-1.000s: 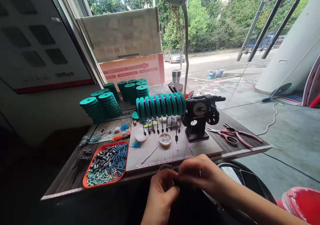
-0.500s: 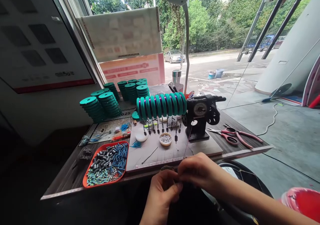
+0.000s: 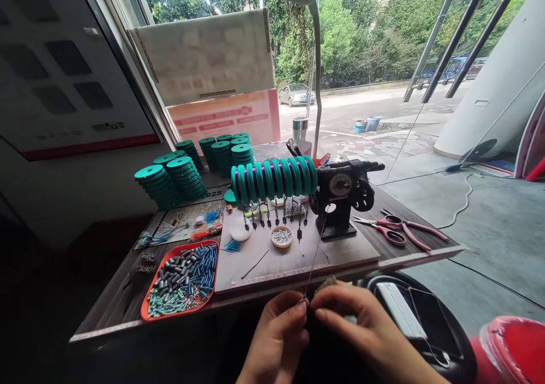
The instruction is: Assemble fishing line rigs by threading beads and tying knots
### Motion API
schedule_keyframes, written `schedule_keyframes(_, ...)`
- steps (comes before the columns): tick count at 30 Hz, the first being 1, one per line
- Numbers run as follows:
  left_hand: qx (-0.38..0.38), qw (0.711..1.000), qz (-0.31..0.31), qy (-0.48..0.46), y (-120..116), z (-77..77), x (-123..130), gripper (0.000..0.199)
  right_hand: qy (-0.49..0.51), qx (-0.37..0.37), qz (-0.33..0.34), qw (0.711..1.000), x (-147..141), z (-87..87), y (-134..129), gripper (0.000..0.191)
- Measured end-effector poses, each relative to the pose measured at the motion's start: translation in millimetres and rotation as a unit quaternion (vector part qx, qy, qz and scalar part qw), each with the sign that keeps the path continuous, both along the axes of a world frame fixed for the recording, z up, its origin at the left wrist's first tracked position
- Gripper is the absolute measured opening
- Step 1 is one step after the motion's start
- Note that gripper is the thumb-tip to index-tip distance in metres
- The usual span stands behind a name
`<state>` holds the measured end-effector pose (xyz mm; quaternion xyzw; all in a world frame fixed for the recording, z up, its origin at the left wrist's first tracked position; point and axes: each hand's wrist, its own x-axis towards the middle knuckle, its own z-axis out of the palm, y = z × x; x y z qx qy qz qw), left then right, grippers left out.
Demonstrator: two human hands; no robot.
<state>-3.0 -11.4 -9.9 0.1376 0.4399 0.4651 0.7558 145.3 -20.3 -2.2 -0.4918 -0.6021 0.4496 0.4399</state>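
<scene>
Below the table's front edge, my left hand pinches a thin line between thumb and forefinger. The line rises taut from these fingertips toward the black winding machine. A tiny dark piece shows at the pinch, too small to name. Just to the right is my right hand, its fingers bent and the thumb and forefinger tips slightly apart; I see nothing between them. Teal foam spools sit in a row on the machine's shaft, with short dark rigs hanging beneath.
An orange tray of weights and springs stands at left. A small dish holds white beads. Scissors and pink-handled pliers lie at right. Stacked teal spools stand behind. A black stool carries a white object.
My right hand has drawn back and shifted right, its thumb and forefinger parting a little. My left hand stays nearly in place. The line's lower end has moved slightly left and down.
</scene>
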Motion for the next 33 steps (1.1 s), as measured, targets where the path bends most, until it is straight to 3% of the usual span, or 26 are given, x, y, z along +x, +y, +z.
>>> schedule_keyframes(4, -0.003, 0.998, -0.004, -0.068, -0.7, 1.7, 3.1, 0.027, 0.086, -0.028, -0.002, 0.996, -14.2, -13.5, -8.0, 0.027)
schedule_keyframes(12, 0.008, 0.997, -0.002, -0.078, -3.3, 3.6, 5.3, 0.023, 0.183, -0.105, -0.035, 0.977, -27.8, -21.4, -8.4, 0.036)
schedule_keyframes(18, 0.018, 0.998, 0.006, -0.054, -3.1, -0.8, 5.1, 0.024, 0.179, -0.103, -0.048, 0.977, -28.5, -20.2, -7.4, 0.034)
schedule_keyframes(24, 0.017, 1.0, 0.008, 0.006, -3.6, -4.1, 5.8, 0.025, 0.075, -0.043, -0.083, 0.993, -16.4, -9.0, -4.4, 0.028)
schedule_keyframes(27, 0.017, 0.999, 0.009, 0.027, -4.5, -1.1, 6.8, 0.024, 0.074, -0.044, -0.083, 0.993, -11.8, -4.8, -3.7, 0.026)
schedule_keyframes(33, 0.03, 0.998, 0.019, 0.059, -4.5, 5.2, 6.9, 0.017, 0.226, -0.167, -0.041, 0.959, -10.4, -14.2, -2.5, 0.026)
